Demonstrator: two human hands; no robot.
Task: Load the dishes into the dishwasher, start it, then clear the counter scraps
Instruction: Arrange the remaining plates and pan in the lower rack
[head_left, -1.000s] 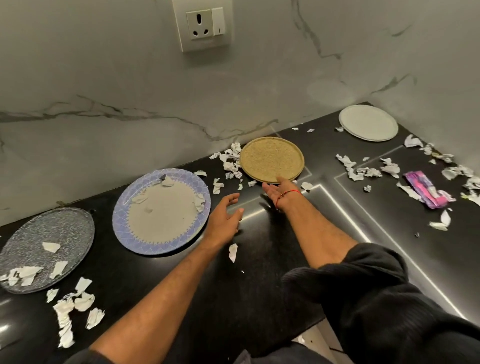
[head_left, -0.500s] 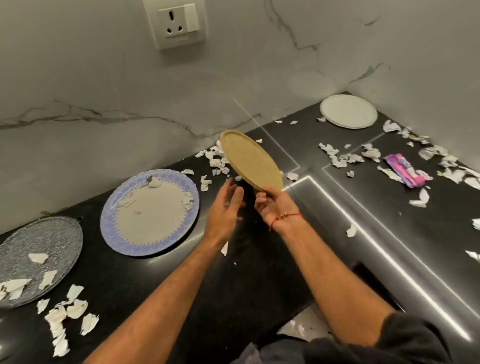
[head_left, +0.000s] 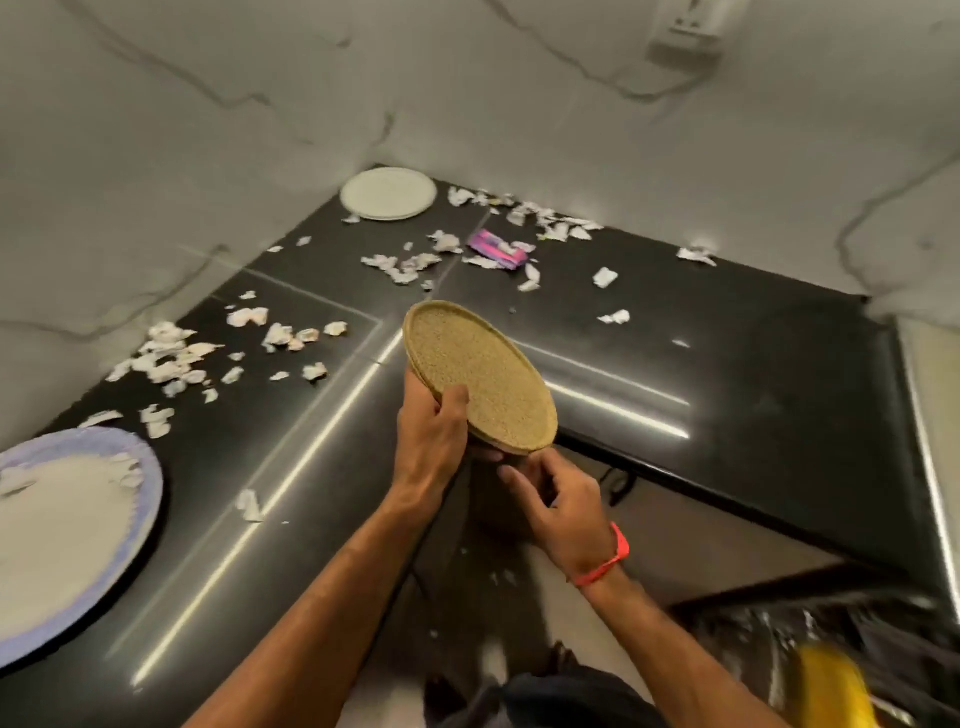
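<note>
The left hand (head_left: 434, 441) grips the near-left rim of the gold speckled plate (head_left: 480, 376), thumb curled over the top face and fingers beneath, so the plate hangs tilted above the counter (head_left: 701, 374) at its inner corner, clear of the surface; the tilt probably suits carrying it edge-on toward a rack; the right hand (head_left: 550, 499) sits just under the plate's near edge with fingers loosely curled, and whether they touch the underside cannot be told; it seems to be steadying or letting go in a handover; a red thread bracelet (head_left: 605, 564) circles that wrist; the other dishes wait on the counter: a white plate (head_left: 388, 193) in the far corner and a blue-rimmed plate (head_left: 78, 525) at the left, bits of paper lying on it; torn paper scraps (head_left: 171, 358) lie scattered about, and a pink-and-purple wrapper (head_left: 496, 249) among them shows no legible writing; the dark blurred shape (head_left: 831, 644) at lower right may be the dishwasher; no brand or label can be read anywhere.
</note>
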